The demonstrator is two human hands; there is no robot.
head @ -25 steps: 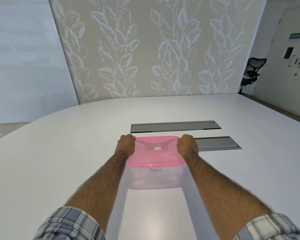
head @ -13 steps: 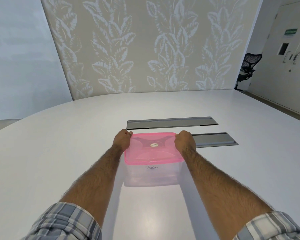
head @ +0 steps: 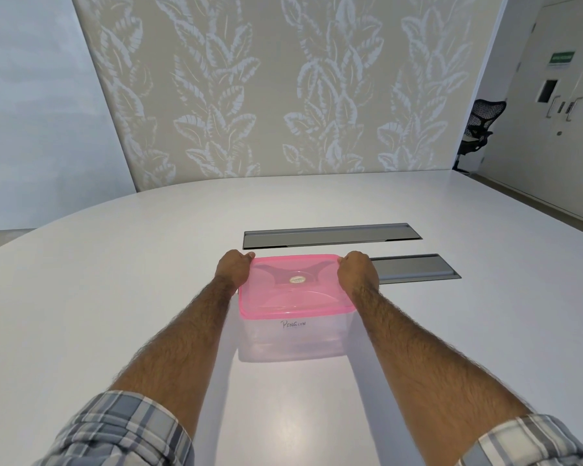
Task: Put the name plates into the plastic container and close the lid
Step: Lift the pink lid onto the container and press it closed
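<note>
A clear plastic container with "Penguin" written on its front stands on the white table, covered by a pink lid with a round label in its middle. My left hand grips the lid's far left corner. At the far right corner my right hand grips it the same way. Both hands have their fingers curled over the lid's edge. The box walls are cloudy, and no name plates can be made out inside or anywhere on the table.
Two long grey cable hatches are set flush into the white table just beyond the container. A leaf-patterned wall stands behind the table. A black office chair and double doors are at the far right.
The hands stay on the lid's far corners. The view has shifted slightly, and the container's front writing now reads more clearly.
</note>
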